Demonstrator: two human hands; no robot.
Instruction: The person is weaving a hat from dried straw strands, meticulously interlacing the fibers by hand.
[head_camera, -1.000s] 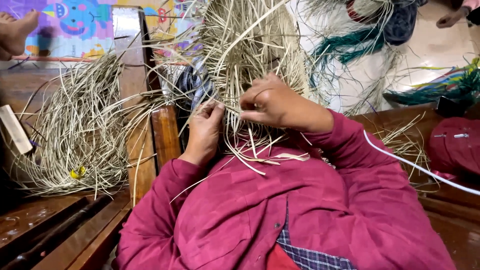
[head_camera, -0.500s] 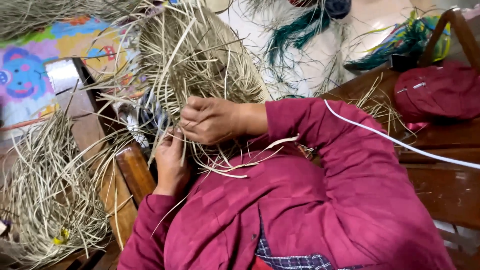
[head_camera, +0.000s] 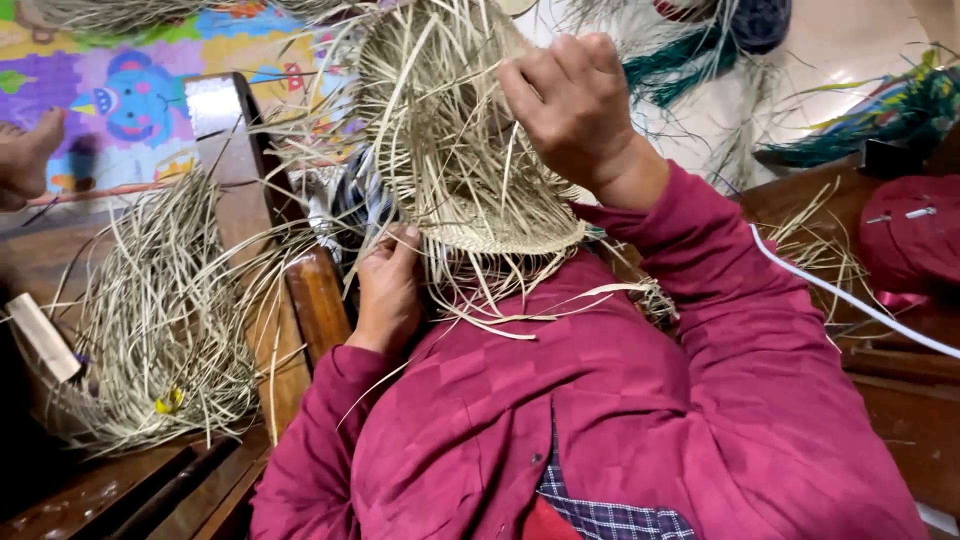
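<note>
Gripping low, my left hand (head_camera: 388, 290) closes its fingers on the bottom edge of the pale, half-woven straw hat (head_camera: 455, 150), where the tight plaited band gives way to loose hanging ends. Both of my arms are in dark red knitted sleeves (head_camera: 720, 330), and stray straws lie across my chest. Just left of that hand is the rounded brown wooden armrest (head_camera: 318, 305) of the bench I sit on. Higher up, my right hand (head_camera: 580, 105) is curled against the upper side of the same hat, fingers bent into the open, unwoven strands, so the hat hangs between my two hands in front of me, tilted with its loose straws fanning upward. To my left, a big tangled heap of dry straw-coloured fibre (head_camera: 150, 320) rests on the wooden bench. On my right a thin white cord (head_camera: 850, 305) crosses the wood beside a dark red cloth bundle (head_camera: 915, 245). Farther off lies a bright cartoon-patterned play mat (head_camera: 110, 110), with someone's bare foot (head_camera: 28, 155) on its left edge, and teal-dyed fibre bunches (head_camera: 690, 70) near the pale floor.
</note>
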